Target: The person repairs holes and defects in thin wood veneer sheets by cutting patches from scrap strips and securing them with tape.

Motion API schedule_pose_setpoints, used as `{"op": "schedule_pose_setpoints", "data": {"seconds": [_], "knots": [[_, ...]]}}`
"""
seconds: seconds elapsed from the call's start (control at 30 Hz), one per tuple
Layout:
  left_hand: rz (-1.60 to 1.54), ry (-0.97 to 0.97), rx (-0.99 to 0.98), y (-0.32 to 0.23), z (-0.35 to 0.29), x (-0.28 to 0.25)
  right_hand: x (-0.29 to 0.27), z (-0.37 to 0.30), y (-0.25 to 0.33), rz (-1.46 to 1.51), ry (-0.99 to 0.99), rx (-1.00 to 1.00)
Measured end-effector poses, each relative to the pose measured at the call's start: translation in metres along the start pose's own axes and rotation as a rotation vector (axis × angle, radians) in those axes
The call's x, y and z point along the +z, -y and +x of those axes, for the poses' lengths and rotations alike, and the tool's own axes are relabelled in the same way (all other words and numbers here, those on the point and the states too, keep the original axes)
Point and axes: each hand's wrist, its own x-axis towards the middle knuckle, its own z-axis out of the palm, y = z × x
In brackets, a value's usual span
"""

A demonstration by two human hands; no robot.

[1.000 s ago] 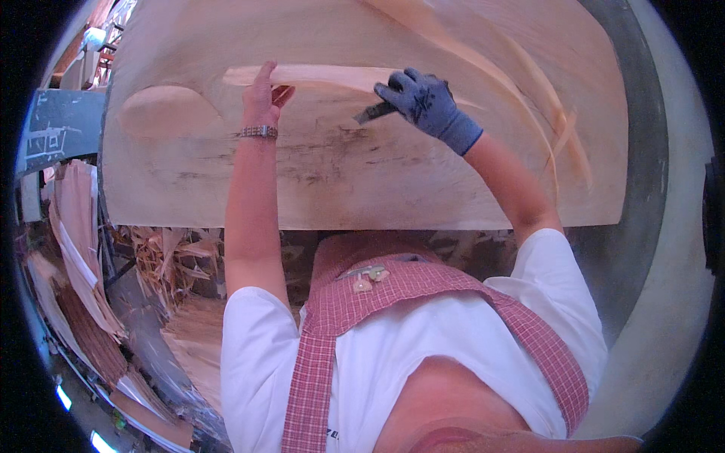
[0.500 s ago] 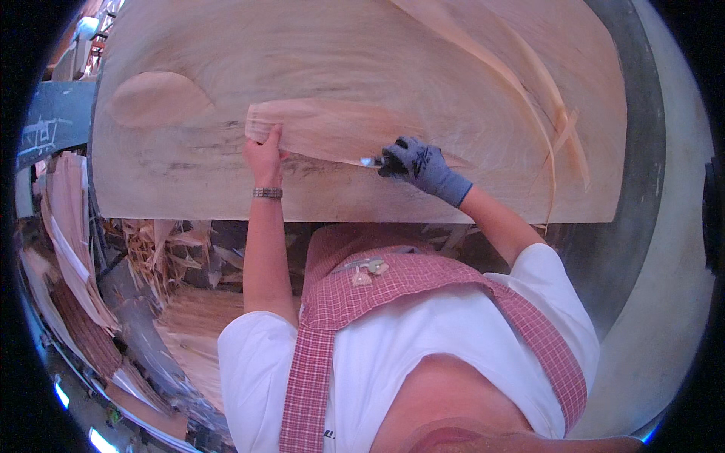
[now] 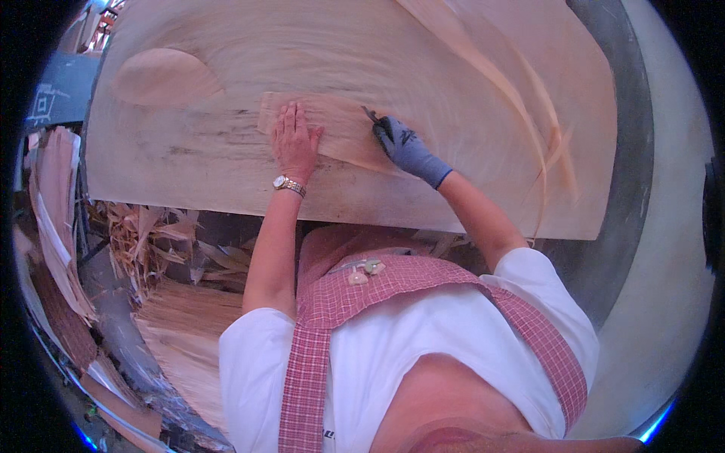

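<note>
My bare left hand (image 3: 294, 145) lies flat, fingers stretched out, on a thin piece of wood veneer (image 3: 343, 121). That piece rests on a broad veneer sheet (image 3: 204, 177) covering the table. In its grey-blue glove, my right hand (image 3: 408, 149) is closed round a utility knife (image 3: 370, 114), whose tip points up and left above the right part of the small piece. Most of the knife's handle is hidden in the glove. An oval veneer piece (image 3: 166, 77) lies farther left on the sheet.
Long curled veneer strips (image 3: 521, 98) lie on the right of the sheet; one hangs past its front edge. Below the table at left are veneer scraps (image 3: 147, 234) and a stack of sheets (image 3: 189, 317). More veneer (image 3: 57, 181) leans at far left. A grey surface (image 3: 630, 143) borders the right.
My left hand has gone from pinching the veneer piece's left end to lying flat on it. The piece now lies flatter, and the knife has turned to point upward, away from the piece's near edge.
</note>
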Motion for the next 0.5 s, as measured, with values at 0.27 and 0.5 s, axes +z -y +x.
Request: {"op": "schedule_pose_setpoints", "data": {"seconds": [0.27, 0.5], "knots": [[0.003, -0.071, -0.191, 0.016, 0.008, 0.002, 0.063, 0.077, 0.092, -0.55, 0.227, -0.074], [0.086, 0.02, -0.198, 0.016, 0.016, -0.001, 0.078, 0.068, 0.084, -0.471, 0.2, -0.073]]}}
